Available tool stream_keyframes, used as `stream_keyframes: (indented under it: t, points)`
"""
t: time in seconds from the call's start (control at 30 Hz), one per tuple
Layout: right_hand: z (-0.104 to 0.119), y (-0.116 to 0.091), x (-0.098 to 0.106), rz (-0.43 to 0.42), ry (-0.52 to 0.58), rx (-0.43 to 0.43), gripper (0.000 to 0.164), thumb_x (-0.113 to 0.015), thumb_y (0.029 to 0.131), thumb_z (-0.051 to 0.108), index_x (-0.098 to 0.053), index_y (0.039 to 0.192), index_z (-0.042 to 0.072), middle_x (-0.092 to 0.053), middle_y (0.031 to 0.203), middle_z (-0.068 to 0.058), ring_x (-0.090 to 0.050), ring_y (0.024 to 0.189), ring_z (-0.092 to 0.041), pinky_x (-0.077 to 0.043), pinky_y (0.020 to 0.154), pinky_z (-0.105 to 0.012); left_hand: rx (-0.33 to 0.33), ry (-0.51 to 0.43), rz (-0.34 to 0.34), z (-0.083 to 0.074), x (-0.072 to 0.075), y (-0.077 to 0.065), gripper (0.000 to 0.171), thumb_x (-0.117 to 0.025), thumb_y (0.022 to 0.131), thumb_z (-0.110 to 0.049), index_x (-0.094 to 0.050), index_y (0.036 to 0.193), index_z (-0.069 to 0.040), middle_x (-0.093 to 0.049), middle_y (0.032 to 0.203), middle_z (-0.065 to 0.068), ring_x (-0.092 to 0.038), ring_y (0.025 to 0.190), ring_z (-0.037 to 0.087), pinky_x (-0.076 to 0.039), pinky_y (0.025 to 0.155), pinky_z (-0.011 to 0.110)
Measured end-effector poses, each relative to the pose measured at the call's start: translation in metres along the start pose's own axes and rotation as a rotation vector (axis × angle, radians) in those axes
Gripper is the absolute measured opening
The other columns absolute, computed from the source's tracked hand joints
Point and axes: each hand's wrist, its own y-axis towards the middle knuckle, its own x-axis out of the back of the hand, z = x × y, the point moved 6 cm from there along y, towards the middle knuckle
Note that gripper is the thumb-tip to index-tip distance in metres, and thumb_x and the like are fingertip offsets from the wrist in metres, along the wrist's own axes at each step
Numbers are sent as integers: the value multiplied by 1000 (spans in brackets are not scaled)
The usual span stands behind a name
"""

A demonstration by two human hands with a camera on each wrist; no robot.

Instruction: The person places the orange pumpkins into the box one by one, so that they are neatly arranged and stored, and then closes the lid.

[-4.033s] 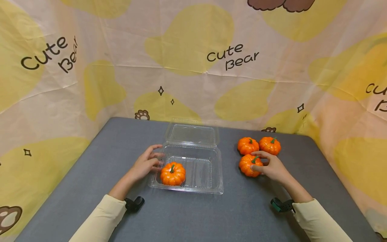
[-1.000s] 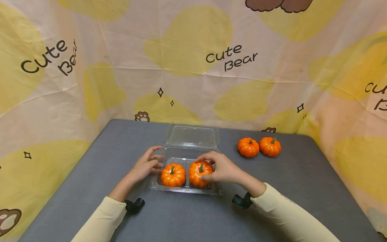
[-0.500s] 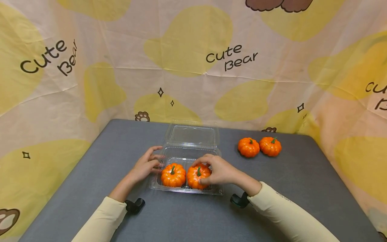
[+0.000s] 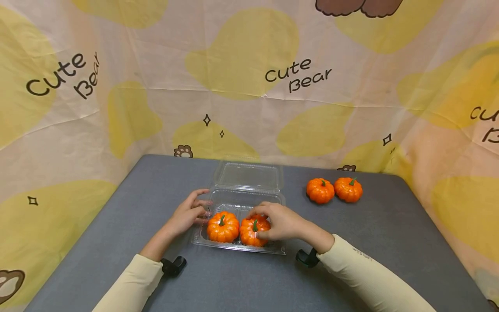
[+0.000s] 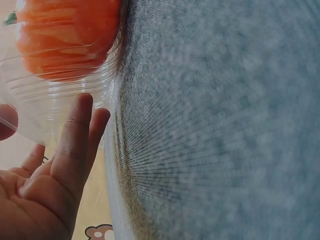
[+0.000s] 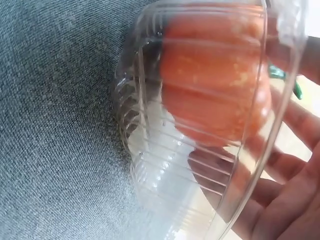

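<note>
A clear plastic clamshell box (image 4: 259, 197) stands with its lid (image 4: 249, 174) folded back. Inside lie two small orange pumpkins with green stems, a left pumpkin (image 4: 222, 229) and a right pumpkin (image 4: 249, 236), side by side at the near side. My right hand (image 4: 282, 220) grips the right pumpkin, fingers behind it and thumb in front; the right wrist view shows this pumpkin (image 6: 210, 80) through the box wall. At the box's left side is my left hand (image 4: 187, 215), its extended fingers (image 5: 70, 145) against or close to the outer wall in the left wrist view.
Two more pumpkins sit together at the back right, one pumpkin (image 4: 320, 190) beside another pumpkin (image 4: 348, 189). Everything rests on a grey table (image 4: 234, 281). A printed cloth (image 4: 241, 56) hangs behind and along both sides.
My right hand took the nearest of the three pumpkins on the right and brought it into the box. Over the last second it shifted slightly left and nearer. My left hand stayed put.
</note>
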Motion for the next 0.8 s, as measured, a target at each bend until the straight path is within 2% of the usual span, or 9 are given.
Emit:
stream_keyframes:
  t: [0.4, 0.5, 0.63, 0.73, 0.8]
  points:
    - [-2, 2, -2, 21, -46, 33, 39, -67, 81, 24, -65, 120, 24, -66, 117, 8, -59, 103, -11, -50, 88, -30, -5, 16, -14, 0, 0, 0, 58, -44, 90, 1, -29, 145, -7, -50, 134, 33, -65, 101, 34, -60, 77, 39]
    - [-2, 2, -2, 22, -40, 32, 39, -67, 81, 24, -65, 121, 23, -65, 116, 6, -58, 100, -12, -50, 85, -29, -10, 24, -21, 1, -1, 0, 57, -43, 90, 1, -30, 145, -8, -50, 133, 33, -65, 100, 33, -60, 76, 39]
    - [-3, 2, 1, 13, -7, 33, 42, -67, 81, 23, -64, 123, 19, -62, 113, 3, -56, 89, -16, -47, 71, -24, -19, 29, -25, 1, -2, 0, 55, -41, 90, 2, -34, 144, -9, -51, 132, 33, -65, 98, 33, -60, 76, 40]
    - [-5, 0, 5, -8, 25, 32, 43, -67, 82, 23, -63, 125, 18, -62, 114, 0, -55, 79, -19, -44, 63, -22, -20, 29, -23, 1, -2, -1, 55, -40, 90, 2, -35, 144, -9, -51, 133, 33, -65, 98, 34, -60, 76, 41]
    - [-6, -1, 10, -35, 36, 40, 42, -68, 83, 23, -62, 125, 19, -62, 117, -2, -54, 78, -21, -44, 62, -23, -16, 29, -27, 0, -2, -1, 55, -40, 90, 2, -36, 144, -8, -51, 133, 33, -65, 99, 34, -60, 77, 41]
